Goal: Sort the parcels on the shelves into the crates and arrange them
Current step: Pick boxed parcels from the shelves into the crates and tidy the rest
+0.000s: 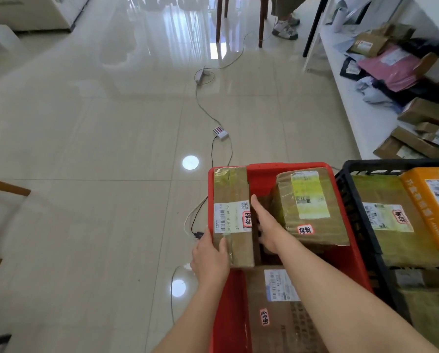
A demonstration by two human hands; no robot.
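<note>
Single head view, looking steeply down, close over red crate (350,200)

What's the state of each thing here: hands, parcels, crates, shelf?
left hand: grips near end of long parcel
right hand: against long parcel's right side
long parcel: along red crate's left wall
red crate: holds three parcels
black crate: holds parcels
shelf: parcels remain unsorted

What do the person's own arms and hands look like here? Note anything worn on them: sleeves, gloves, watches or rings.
The left hand and right hand are bare, without gloves. Both forearms are uncovered as far as the picture's bottom edge, so no sleeve shows. No watch, bracelet or ring is visible on either wrist or on the fingers in view.
</note>
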